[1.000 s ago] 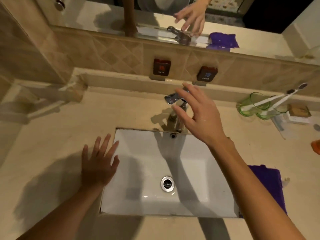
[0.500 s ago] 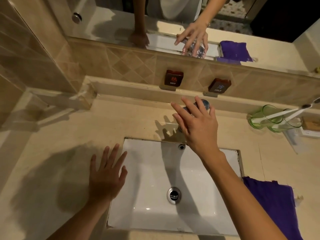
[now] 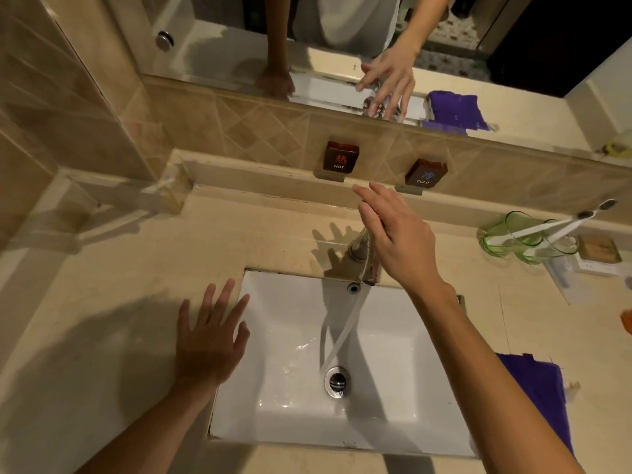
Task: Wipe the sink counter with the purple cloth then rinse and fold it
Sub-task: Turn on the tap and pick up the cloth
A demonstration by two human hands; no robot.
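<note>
The purple cloth (image 3: 542, 398) lies on the beige counter (image 3: 130, 268) to the right of the white sink (image 3: 290, 398), partly hidden behind my right forearm. My right hand (image 3: 396, 241) hovers over the chrome faucet (image 3: 360, 254), fingers stretched out and apart, covering its handle; whether it touches the handle is unclear. A stream of water (image 3: 342, 333) runs from the spout down to the drain (image 3: 337, 381). My left hand (image 3: 210, 340) lies flat on the counter at the sink's left edge, fingers spread, holding nothing.
Green glasses with toothbrushes (image 3: 506, 239) and a small soap box (image 3: 598, 249) stand at the back right. HOT (image 3: 340, 157) and COLD (image 3: 425, 172) signs sit on the tiled ledge under the mirror (image 3: 222, 53). An orange item (image 3: 627, 325) shows at the right edge.
Water now flows from the faucet into the sink. My right hand has gone from closing around the faucet handle to stretching out over it. My left hand stays flat.
</note>
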